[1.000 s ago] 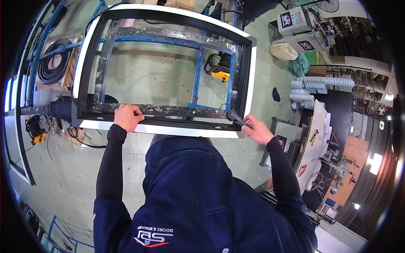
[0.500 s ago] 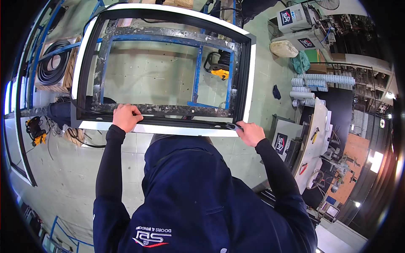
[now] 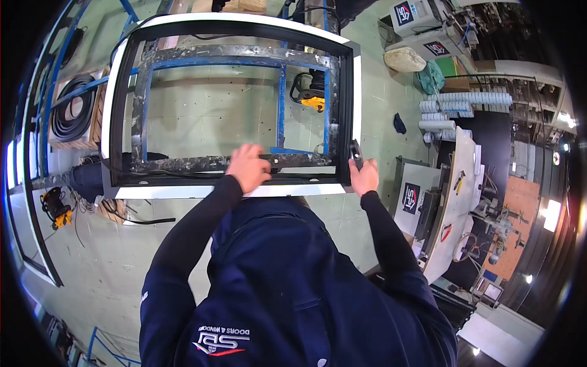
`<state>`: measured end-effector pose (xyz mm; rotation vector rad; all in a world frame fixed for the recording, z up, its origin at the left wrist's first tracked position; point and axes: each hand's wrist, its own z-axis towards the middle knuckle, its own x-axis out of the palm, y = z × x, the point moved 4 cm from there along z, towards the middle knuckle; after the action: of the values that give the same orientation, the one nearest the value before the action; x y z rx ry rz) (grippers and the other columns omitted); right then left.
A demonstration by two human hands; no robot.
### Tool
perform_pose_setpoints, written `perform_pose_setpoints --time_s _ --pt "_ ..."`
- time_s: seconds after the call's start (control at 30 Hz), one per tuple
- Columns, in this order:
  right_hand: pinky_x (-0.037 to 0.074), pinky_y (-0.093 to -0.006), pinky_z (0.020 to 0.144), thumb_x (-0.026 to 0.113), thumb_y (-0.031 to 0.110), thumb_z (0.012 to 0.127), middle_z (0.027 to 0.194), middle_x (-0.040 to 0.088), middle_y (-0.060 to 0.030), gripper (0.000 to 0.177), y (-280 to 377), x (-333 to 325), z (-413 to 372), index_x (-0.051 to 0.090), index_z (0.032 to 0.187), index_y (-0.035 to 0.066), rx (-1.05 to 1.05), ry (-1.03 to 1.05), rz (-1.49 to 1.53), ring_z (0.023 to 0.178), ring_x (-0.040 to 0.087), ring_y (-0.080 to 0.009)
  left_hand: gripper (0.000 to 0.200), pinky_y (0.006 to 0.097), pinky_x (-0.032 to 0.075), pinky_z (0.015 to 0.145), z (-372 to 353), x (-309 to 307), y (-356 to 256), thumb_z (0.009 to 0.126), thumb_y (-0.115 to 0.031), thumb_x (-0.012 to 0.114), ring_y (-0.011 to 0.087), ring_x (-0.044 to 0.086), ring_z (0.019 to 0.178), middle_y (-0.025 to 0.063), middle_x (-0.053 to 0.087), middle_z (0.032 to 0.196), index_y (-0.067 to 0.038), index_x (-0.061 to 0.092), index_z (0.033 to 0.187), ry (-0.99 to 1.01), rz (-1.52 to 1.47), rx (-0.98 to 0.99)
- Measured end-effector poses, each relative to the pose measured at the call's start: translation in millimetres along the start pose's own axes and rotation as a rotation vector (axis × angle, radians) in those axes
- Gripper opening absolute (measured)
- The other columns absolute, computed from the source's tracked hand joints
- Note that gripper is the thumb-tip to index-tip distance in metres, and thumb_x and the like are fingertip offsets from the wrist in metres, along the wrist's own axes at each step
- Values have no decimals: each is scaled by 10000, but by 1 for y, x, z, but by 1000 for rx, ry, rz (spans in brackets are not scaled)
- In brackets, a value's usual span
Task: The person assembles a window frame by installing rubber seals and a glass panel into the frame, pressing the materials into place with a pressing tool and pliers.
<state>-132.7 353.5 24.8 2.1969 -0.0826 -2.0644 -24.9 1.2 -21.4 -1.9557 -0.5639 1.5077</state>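
A rectangular window frame [image 3: 356, 73], black inside with white outer faces, lies in front of me. My left hand [image 3: 247, 168] is over its near rail, fingers bent and slightly blurred. Beneath those fingers runs a black rubber strip [image 3: 189, 176], which lies along the near rail and comes from the frame's left side; the exact grip is partly hidden. By the near right corner, my right hand [image 3: 365, 176] is closed round a small black hand tool [image 3: 356, 151], which points away from me.
A blue-edged stand [image 3: 282, 110] supports the frame. Through the opening a black-and-yellow power tool [image 3: 313, 101] shows. Coiled black strip [image 3: 74, 113] sits in a wooden crate at left. On the right are a white workbench [image 3: 452, 208] and grey machine boxes [image 3: 413, 196].
My left hand has moved right along the near rail, from near the left corner to the middle. My right hand has drawn the tool off the near rail and turned it upward.
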Motion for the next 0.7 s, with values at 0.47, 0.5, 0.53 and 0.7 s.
perform_pose_setpoints --time_s 0.47,0.5,0.53,0.7 --pt "528 -503 791 649 563 928 850 722 -226 525 -26 30 -8 697 980 43 486 -46 368 862 700 -439 289 710 63 1194 85 84 -67 891 -473 674 412 136 1540 129 446 1553 -230 827 918 365 117 -18" --pt "527 -502 792 651 561 928 847 721 -225 525 -28 33 -8 695 981 40 489 -56 387 860 700 -439 293 714 59 1193 85 85 -66 892 -474 673 414 131 1540 127 446 1553 -226 828 913 369 112 -41" --pt "527 -501 793 653 558 928 843 720 -224 526 -30 36 -8 693 983 37 490 -64 406 858 700 -440 305 719 56 1189 86 84 -66 895 -486 673 414 123 1541 126 452 1546 -228 835 906 370 99 -39" --pt "522 -501 787 664 526 937 821 711 -225 507 -29 38 -6 677 975 20 471 -52 489 841 694 -444 330 711 54 1191 89 86 -70 872 -525 703 431 149 1535 136 465 1548 -223 836 869 330 87 -81"
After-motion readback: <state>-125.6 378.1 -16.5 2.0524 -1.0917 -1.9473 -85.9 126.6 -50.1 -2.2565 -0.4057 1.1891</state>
